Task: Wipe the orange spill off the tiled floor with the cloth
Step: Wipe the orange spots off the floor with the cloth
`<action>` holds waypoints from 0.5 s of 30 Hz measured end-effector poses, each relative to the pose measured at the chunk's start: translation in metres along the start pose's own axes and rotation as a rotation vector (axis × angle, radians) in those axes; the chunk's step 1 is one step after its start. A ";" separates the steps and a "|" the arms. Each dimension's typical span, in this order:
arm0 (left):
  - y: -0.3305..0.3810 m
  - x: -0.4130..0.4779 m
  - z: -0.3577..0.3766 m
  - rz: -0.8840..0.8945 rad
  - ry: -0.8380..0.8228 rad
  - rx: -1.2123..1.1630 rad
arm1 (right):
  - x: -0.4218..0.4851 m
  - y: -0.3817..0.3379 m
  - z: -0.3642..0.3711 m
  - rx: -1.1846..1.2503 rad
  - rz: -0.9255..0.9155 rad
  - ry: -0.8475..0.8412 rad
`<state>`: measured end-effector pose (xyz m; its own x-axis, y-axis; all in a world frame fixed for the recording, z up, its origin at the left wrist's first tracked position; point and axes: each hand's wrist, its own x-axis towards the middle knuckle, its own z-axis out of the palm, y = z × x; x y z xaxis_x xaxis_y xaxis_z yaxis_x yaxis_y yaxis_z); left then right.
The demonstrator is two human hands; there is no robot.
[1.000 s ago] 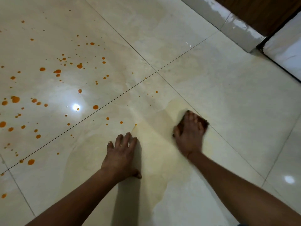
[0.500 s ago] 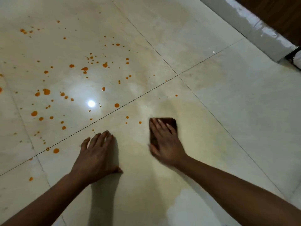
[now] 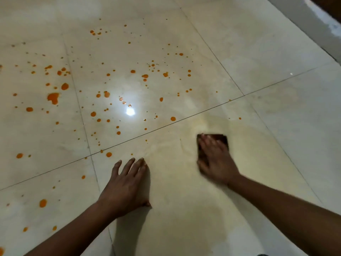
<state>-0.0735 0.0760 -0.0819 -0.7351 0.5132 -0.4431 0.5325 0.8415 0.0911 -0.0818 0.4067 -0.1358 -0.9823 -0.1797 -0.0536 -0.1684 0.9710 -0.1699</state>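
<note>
At left and centre, orange spill [image 3: 53,97] in many drops and some bigger blots on the tiled floor [image 3: 287,137], with a bright light reflection [image 3: 130,111] among them. Lower centre: left hand [image 3: 127,183] flat on the tile, fingers straight, holding nothing. Right of it, a pale yellowish smear [image 3: 175,172]. Then right hand [image 3: 215,159], a little blurred, fingers stretched flat, pressing the dark cloth [image 3: 222,140] down. Far right at top, grey skirting [image 3: 311,23].

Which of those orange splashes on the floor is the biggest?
The lobed blot at far left, well beyond the left hand: it spreads wide and irregular, while the other splashes are small round dots.
</note>
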 end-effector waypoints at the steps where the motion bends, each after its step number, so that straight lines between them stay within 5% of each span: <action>1: -0.007 -0.004 0.002 -0.007 -0.010 0.022 | 0.027 -0.001 -0.002 0.010 0.154 0.011; 3: -0.022 -0.007 0.008 -0.002 0.003 0.091 | 0.080 -0.038 0.001 0.040 0.311 0.075; 6: -0.035 -0.013 0.012 -0.002 0.018 0.119 | 0.075 -0.106 0.016 0.027 -0.026 0.016; 9: -0.039 -0.029 0.008 0.000 -0.008 0.104 | 0.014 -0.086 0.012 0.002 -0.312 -0.106; 12: -0.047 -0.048 0.016 0.021 -0.009 0.114 | 0.055 -0.051 0.001 0.023 -0.002 -0.041; 14: -0.049 -0.052 0.023 0.034 0.001 0.126 | 0.113 -0.070 -0.004 0.051 0.291 0.016; 15: -0.051 -0.054 0.026 0.030 0.006 0.132 | 0.133 -0.098 0.001 0.051 0.288 0.023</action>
<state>-0.0502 0.0011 -0.0863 -0.7204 0.5391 -0.4363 0.6046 0.7964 -0.0143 -0.1954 0.2871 -0.1276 -0.9907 0.1067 -0.0849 0.1219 0.9721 -0.2005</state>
